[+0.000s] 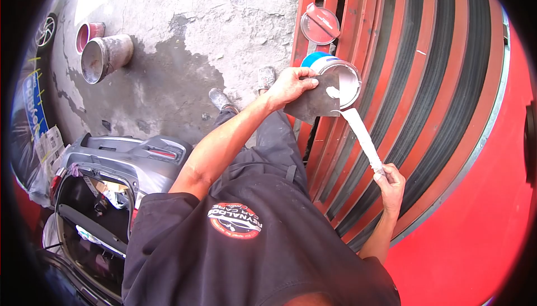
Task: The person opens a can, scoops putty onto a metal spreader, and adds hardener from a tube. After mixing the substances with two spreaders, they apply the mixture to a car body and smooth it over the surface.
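My left hand (291, 89) grips a dark, flat rectangular plate (313, 105) by its upper edge, thumb on top. A dab of white paste (333, 92) lies near the plate's right side. The plate overlaps an open can (351, 82) with a blue label and pale paste on its inside. Lower right, my right hand (390, 186) is closed on the end of a long stick (361, 138) coated in white paste. The stick's far end reaches up to the can's rim, beside the plate's corner.
A round reddish lid (320, 24) lies on the red slatted metal (386, 38) above the can. Two buckets (114, 50) rest on the concrete floor (179, 32). At left are a grey car bumper (151, 155) and an open compartment (92, 205). A red surface (464, 250) fills the lower right.
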The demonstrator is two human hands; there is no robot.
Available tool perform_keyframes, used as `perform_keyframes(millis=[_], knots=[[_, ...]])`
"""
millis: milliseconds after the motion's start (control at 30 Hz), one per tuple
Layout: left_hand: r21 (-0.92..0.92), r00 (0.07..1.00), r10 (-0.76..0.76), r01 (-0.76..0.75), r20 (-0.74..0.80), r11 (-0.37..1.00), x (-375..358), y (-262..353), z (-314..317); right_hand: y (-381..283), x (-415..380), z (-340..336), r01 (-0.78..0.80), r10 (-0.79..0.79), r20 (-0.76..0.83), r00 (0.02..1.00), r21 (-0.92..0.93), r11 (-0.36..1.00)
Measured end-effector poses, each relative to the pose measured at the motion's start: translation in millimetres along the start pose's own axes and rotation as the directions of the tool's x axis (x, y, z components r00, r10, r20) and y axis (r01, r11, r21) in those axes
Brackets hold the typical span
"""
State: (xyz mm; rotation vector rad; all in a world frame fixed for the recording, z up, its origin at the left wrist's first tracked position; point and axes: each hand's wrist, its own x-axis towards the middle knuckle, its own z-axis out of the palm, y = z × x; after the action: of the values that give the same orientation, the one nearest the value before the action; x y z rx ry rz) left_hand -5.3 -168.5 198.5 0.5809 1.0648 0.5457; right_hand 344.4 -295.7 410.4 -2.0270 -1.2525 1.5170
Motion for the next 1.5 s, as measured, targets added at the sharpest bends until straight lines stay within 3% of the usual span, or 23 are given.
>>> perform_keyframes(millis=[167,267,333,433,533,567,667,800,933,1033,1200,1233,1367,1400,1500], knots=[[-0.036,1.0,-0.011,0.01,-0.025,0.999,6,-17,0,2,-1,-4,-0.031,0.033,-0.019,0.999,0.109,0.994],[-0.049,0.997,-0.024,0.02,-0.068,0.999,-2,-28,-13,4,11,-6,-0.073,0.073,-0.054,0.996,0.003,0.997],[-0.03,0.995,-0.017,0.014,-0.103,0.999,-11,-35,-29,6,30,0,-0.05,0.033,-0.082,0.996,-0.216,0.975],[-0.108,0.984,-0.066,0.049,-0.163,0.993,-36,-34,-49,0,72,22,0.026,-0.085,-0.073,0.994,-0.583,0.812],[-0.175,0.969,-0.08,0.039,-0.234,0.984,-60,-35,-70,18,121,48,0.122,-0.221,-0.037,0.975,-0.739,0.662],[-0.183,0.963,-0.059,0.011,-0.263,0.983,-69,-31,-75,14,135,55,0.085,-0.147,-0.008,0.989,-0.787,0.611],[-0.258,0.925,-0.047,-0.057,-0.377,0.964,-92,-25,-87,-4,173,71,0.211,-0.276,0.094,0.957,-0.875,0.436],[-0.38,0.865,-0.034,-0.185,-0.501,0.906,-117,-34,-100,-55,262,106,0.369,-0.438,0.115,0.891,-0.746,0.554],[-0.421,0.757,-0.055,-0.3,-0.651,0.856,-140,-36,-93,-29,404,152,0.505,-0.505,0.23,0.832,-0.689,0.52],[-0.482,0.715,-0.101,-0.353,-0.691,0.802,-155,-59,-95,0,476,180,0.383,-0.35,0.225,0.909,-0.783,0.491],[-0.534,0.695,-0.132,-0.402,-0.707,0.744,-167,-72,-89,30,511,188,0.202,-0.066,0.195,0.979,-0.84,0.504],[-0.537,0.691,-0.138,-0.403,-0.709,0.741,-167,-73,-87,34,508,189,0.237,-0.135,0.195,0.972,-0.819,0.522],[-0.517,0.765,-0.13,-0.289,-0.631,0.806,-147,-65,-78,47,508,196,0.304,-0.237,0.205,0.95,-0.788,0.536],[-0.489,0.826,-0.151,-0.165,-0.543,0.857,-126,-64,-71,50,509,189,0.305,-0.251,0.193,0.949,-0.772,0.558],[-0.455,0.897,-0.139,-0.075,-0.419,0.887,-84,-61,-54,40,509,186,0.267,-0.169,0.207,0.964,-0.775,0.573]])
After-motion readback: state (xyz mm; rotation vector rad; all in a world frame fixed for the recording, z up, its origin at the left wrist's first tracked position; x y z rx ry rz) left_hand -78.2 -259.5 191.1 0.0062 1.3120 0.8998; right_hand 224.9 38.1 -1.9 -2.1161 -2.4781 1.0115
